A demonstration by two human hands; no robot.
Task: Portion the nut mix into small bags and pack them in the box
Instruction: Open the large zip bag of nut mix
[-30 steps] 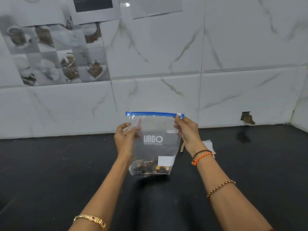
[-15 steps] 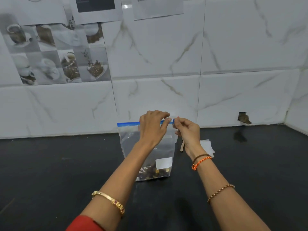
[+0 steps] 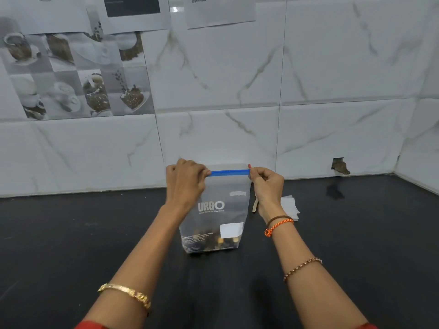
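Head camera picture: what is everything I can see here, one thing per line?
zip bag: one, clear with blue zip strip, standing on the counter, centre
nut mix: one small portion, brown, in the bag's bottom
white papers: small stack, behind the right wrist
wooden stick: one, tan, right of the bag
counter: one, black
wall tiles: white marble, behind
paper sheets: several, taped high on the wall
left hand: pinching the zip's left end
right hand: pinching the right end
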